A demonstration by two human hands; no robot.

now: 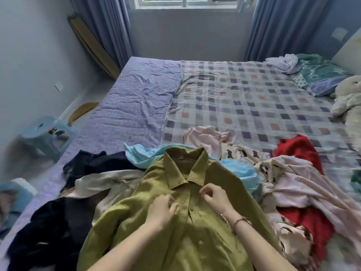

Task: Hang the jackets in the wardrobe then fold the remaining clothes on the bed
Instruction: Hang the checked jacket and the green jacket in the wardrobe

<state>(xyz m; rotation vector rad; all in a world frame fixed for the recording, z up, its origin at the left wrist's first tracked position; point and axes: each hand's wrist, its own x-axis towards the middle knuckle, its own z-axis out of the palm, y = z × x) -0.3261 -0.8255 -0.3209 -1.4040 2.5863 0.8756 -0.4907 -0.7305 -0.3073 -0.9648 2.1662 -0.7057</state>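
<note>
Two hands meet on the shirt (185, 241), spread near on the bed (254, 94): left hand (162, 210) pinches its placket, right hand (214, 197) curls beside the collar, grip unclear. Flattening the front first should give a clean fold. Dark clothes (58, 231) crowd left, pink clothes (302, 182) and red top (298, 149) right.

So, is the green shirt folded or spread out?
Spread out: the green shirt lies flat, front up, with collar and button placket showing.

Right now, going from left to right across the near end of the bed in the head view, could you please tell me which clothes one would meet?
Dark clothes → olive-green shirt → red garment.
</note>
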